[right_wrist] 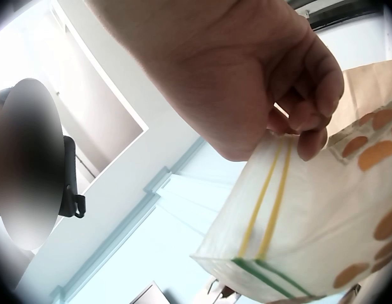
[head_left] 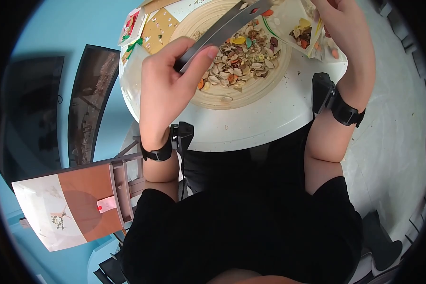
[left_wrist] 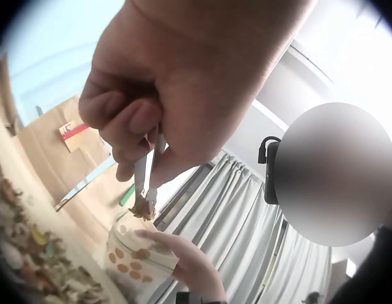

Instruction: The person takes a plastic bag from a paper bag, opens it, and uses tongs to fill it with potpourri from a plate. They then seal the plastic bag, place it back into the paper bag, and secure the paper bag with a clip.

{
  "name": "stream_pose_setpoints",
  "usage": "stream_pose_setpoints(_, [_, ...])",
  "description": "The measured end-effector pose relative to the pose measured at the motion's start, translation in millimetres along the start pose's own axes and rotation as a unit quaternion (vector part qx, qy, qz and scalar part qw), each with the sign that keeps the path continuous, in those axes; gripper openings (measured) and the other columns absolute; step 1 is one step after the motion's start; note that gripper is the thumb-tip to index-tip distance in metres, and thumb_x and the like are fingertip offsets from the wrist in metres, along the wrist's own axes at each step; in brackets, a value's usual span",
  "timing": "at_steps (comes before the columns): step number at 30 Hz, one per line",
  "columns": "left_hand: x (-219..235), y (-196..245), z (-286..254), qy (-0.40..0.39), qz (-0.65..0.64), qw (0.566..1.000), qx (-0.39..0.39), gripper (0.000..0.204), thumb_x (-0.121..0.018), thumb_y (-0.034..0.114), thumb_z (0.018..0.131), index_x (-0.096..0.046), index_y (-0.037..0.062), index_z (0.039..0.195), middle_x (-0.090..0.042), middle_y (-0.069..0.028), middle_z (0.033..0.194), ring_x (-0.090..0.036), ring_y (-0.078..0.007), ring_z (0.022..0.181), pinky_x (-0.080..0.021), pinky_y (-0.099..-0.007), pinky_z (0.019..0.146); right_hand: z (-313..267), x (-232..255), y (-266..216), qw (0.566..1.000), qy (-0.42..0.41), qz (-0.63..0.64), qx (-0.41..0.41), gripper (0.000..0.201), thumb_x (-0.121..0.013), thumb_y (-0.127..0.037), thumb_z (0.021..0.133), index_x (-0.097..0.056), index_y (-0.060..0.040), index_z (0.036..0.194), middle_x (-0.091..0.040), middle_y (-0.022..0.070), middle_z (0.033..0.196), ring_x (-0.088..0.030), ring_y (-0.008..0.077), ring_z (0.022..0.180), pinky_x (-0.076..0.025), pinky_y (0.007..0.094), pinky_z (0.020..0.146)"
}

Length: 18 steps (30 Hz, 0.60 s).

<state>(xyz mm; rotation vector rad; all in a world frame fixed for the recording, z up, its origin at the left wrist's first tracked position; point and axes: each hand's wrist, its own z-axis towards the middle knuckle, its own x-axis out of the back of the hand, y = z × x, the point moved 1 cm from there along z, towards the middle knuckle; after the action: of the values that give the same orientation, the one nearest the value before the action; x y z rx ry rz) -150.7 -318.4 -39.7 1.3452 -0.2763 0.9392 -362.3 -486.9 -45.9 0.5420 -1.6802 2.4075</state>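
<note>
My left hand (head_left: 168, 90) grips a pair of metal tongs (head_left: 222, 35) that reach over a round wooden plate (head_left: 217, 102) heaped with dried petals and flower pieces (head_left: 241, 61). In the left wrist view a small brownish clump (left_wrist: 143, 209) sits between the tong tips, right at the mouth of a clear zip bag (left_wrist: 129, 259) with orange dots. With curled fingers my right hand (head_left: 349, 35) pinches the edge of that bag, whose yellow and green zip lines show in the right wrist view. Some dark and yellow dried pieces (head_left: 304, 34) lie inside it.
Plate and bag are over a white round table (head_left: 270, 125). At its left edge are an open small box (head_left: 135, 24) and a gold dotted sheet (head_left: 158, 31). A brown paper bag (left_wrist: 53, 149) stands behind the plate. Dark screens (head_left: 92, 109) are at left.
</note>
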Motion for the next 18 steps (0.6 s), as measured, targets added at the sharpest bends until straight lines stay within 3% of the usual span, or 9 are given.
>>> stream_pose_setpoints(4, [-15.4,1.8,12.9,0.002,-0.002,1.0,-0.027,0.027,-0.08,0.023,0.092,-0.072,-0.0028,0.09,-0.06,0.0023,0.062,-0.042,-0.0012,0.056,-0.029,-0.0221,0.048,-6.7,-7.5,1.6,0.998,0.045,-0.028,0.04,0.032,-0.061,-0.022,0.096,-0.071,0.005,0.083,-0.059,0.002,0.06,-0.054,0.009,0.054,-0.041,0.0295,0.049])
stream_pose_setpoints(7, [-15.3,-1.7,3.3,0.016,-0.061,0.998,0.021,0.029,-0.08,0.024,0.092,-0.071,-0.0034,0.089,-0.056,0.005,0.061,-0.04,-0.0011,0.056,-0.028,-0.022,0.05,-1.0,1.6,5.1,1.0,0.009,-0.004,-0.001,0.032,-0.061,-0.022,0.097,-0.071,0.0052,0.084,-0.059,0.0023,0.059,-0.053,0.009,0.051,-0.041,0.0295,0.047])
stream_pose_setpoints(11, [4.8,-32.3,-19.0,0.031,0.007,0.991,0.131,0.033,-0.078,0.028,0.093,-0.07,-0.0035,0.087,-0.049,0.0068,0.061,-0.037,-0.0018,0.058,-0.027,-0.023,0.051,0.2,11.0,3.9,0.998,-0.023,0.031,-0.048,0.032,-0.061,-0.022,0.097,-0.071,0.0056,0.085,-0.059,0.0023,0.059,-0.052,0.0087,0.049,-0.04,0.029,0.046])
stream_pose_setpoints(16, [23.5,-69.5,-49.5,0.011,0.105,0.969,0.222,0.041,-0.074,0.033,0.096,-0.068,-0.0049,0.082,-0.046,0.0027,0.059,-0.037,-0.0057,0.059,-0.03,-0.0277,0.051,-6.1,-3.3,7.9,0.998,0.056,-0.011,0.023,0.032,-0.061,-0.022,0.097,-0.071,0.006,0.084,-0.059,0.0028,0.059,-0.053,0.0093,0.052,-0.041,0.0293,0.047])
stream_pose_setpoints(18, [25.4,-73.8,-55.9,-0.02,0.135,0.962,0.234,0.044,-0.073,0.035,0.095,-0.067,-0.0057,0.08,-0.044,-0.001,0.057,-0.038,-0.0084,0.058,-0.032,-0.0306,0.051,-5.7,-6.1,6.5,0.998,0.051,-0.013,0.033,0.032,-0.061,-0.021,0.097,-0.071,0.0065,0.084,-0.06,0.0029,0.06,-0.054,0.0095,0.053,-0.042,0.0295,0.048])
